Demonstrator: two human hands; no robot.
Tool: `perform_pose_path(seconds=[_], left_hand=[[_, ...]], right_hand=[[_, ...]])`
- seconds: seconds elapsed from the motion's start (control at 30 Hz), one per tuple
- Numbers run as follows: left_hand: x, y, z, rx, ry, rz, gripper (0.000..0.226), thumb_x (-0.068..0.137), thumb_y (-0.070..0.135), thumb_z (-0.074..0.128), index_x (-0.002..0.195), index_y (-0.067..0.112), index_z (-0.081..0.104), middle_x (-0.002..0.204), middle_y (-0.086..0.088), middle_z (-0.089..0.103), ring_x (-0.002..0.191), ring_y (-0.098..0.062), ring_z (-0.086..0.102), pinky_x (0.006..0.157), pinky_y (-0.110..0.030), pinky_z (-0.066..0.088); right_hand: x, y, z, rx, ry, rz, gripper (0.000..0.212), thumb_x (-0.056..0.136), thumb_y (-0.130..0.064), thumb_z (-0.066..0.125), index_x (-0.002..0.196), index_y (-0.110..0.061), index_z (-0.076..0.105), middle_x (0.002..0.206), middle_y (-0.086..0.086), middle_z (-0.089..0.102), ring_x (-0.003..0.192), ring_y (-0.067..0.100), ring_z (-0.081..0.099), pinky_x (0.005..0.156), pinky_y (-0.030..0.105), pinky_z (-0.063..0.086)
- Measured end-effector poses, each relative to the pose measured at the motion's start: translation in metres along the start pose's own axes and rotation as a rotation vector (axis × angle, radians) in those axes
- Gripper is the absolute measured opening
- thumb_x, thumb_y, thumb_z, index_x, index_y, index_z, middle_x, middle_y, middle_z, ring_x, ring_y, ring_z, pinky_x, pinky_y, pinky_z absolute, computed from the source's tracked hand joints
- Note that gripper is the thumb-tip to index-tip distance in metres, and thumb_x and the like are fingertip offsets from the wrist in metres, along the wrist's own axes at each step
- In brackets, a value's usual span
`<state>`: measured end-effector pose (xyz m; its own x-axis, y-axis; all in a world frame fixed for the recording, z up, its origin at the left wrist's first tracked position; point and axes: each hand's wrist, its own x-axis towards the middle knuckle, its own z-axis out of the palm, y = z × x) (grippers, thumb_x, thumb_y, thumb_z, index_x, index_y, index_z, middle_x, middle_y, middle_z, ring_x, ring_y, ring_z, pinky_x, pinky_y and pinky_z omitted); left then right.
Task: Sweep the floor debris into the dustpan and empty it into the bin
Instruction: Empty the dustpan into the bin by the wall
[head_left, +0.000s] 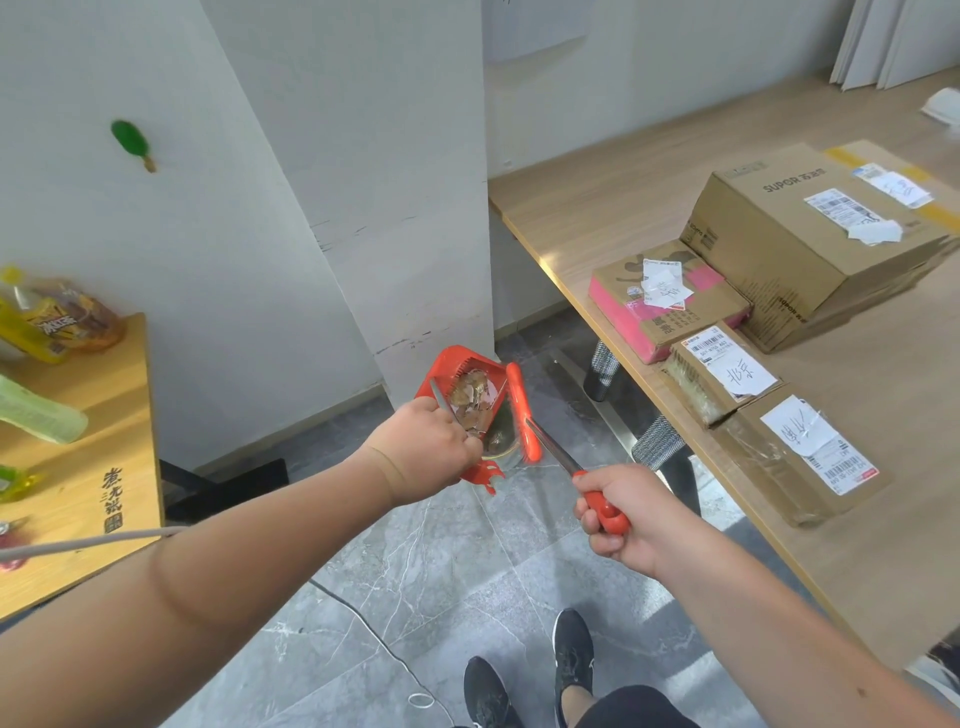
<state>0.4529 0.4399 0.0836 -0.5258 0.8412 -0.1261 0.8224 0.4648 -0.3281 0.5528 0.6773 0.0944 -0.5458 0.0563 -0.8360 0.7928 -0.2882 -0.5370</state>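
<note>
The left hand (431, 447) is closed around the metal handle of the red dustpan (467, 395) and holds it in the air, tilted, in the middle of the view. Brown debris (470, 397) (it looks like shells or dry peel) lies inside the pan. Just under its low edge a round bin (501, 447) shows, mostly hidden by the pan and the hand. The right hand (618, 512) is closed around the red grip of the broom (524, 410), whose head rests against the right side of the pan.

I judge the dustpan to be light, stiff plastic, so one hand at the handle is enough. The debris seems dry, light and brittle; it should slide out easily, but some pieces may jump past the bin if the pan tips too fast. The broom head can push out what stays in the corners. The emptying step seems to be in hand, and most debris is not yet out.

The floor (467, 582) is smooth grey tile with marble veins, so spilled pieces would be easy to sweep again. A thin cable lies on it near the feet. A white pillar (395, 208) stands just behind the pan. At the right a long wooden table (597, 208) carries cardboard boxes (789, 244); at the left a smaller table (114, 441) holds bottles.
</note>
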Motion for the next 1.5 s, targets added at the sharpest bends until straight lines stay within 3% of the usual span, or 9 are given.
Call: perform_pose_path(seconds=[0.17, 0.67, 0.87, 1.23, 1.5], left_hand=[[0.004, 0.001, -0.001, -0.003, -0.028, -0.011, 0.028, 0.061, 0.031, 0.087, 0.062, 0.020, 0.062, 0.047, 0.003, 0.058, 0.046, -0.022, 0.057, 0.052, -0.027, 0.040], [0.007, 0.004, -0.008, -0.019, 0.009, 0.026, 0.030, 0.056, 0.025, 0.091, 0.067, 0.017, 0.065, 0.045, 0.001, 0.057, 0.042, -0.023, 0.056, 0.049, -0.028, 0.043], [0.005, 0.001, -0.003, 0.051, -0.045, 0.036, 0.026, 0.059, 0.030, 0.088, 0.062, 0.021, 0.064, 0.046, 0.004, 0.057, 0.044, -0.022, 0.056, 0.051, -0.027, 0.040], [-0.003, -0.008, -0.006, 0.064, -0.029, -0.006, 0.016, 0.067, 0.035, 0.081, 0.071, 0.026, 0.069, 0.052, 0.003, 0.062, 0.051, -0.022, 0.062, 0.054, -0.028, 0.044], [-0.008, -0.009, -0.007, 0.040, 0.016, -0.051, 0.027, 0.066, 0.038, 0.086, 0.067, 0.022, 0.064, 0.049, 0.002, 0.059, 0.048, -0.023, 0.057, 0.054, -0.028, 0.048]], right_hand=[[-0.005, 0.004, 0.000, 0.026, 0.000, 0.004, 0.012, 0.095, 0.000, 0.048, 0.087, -0.009, 0.048, 0.060, 0.010, 0.047, 0.040, 0.011, 0.044, 0.037, 0.015, 0.018], [-0.009, 0.012, -0.006, 0.054, 0.005, -0.002, 0.009, 0.094, 0.000, 0.049, 0.088, -0.007, 0.049, 0.059, 0.009, 0.048, 0.039, 0.011, 0.043, 0.035, 0.015, 0.019], [-0.005, 0.019, -0.005, 0.039, 0.022, -0.015, 0.009, 0.093, 0.001, 0.049, 0.090, -0.007, 0.047, 0.059, 0.010, 0.047, 0.041, 0.012, 0.041, 0.037, 0.015, 0.018], [-0.006, 0.028, -0.013, 0.006, 0.020, -0.041, 0.008, 0.094, 0.000, 0.052, 0.091, -0.006, 0.049, 0.057, 0.010, 0.051, 0.039, 0.013, 0.043, 0.035, 0.013, 0.020], [-0.014, 0.028, -0.020, -0.007, 0.024, -0.073, 0.008, 0.094, 0.001, 0.053, 0.098, -0.005, 0.051, 0.058, 0.011, 0.051, 0.037, 0.014, 0.044, 0.036, 0.013, 0.022]])
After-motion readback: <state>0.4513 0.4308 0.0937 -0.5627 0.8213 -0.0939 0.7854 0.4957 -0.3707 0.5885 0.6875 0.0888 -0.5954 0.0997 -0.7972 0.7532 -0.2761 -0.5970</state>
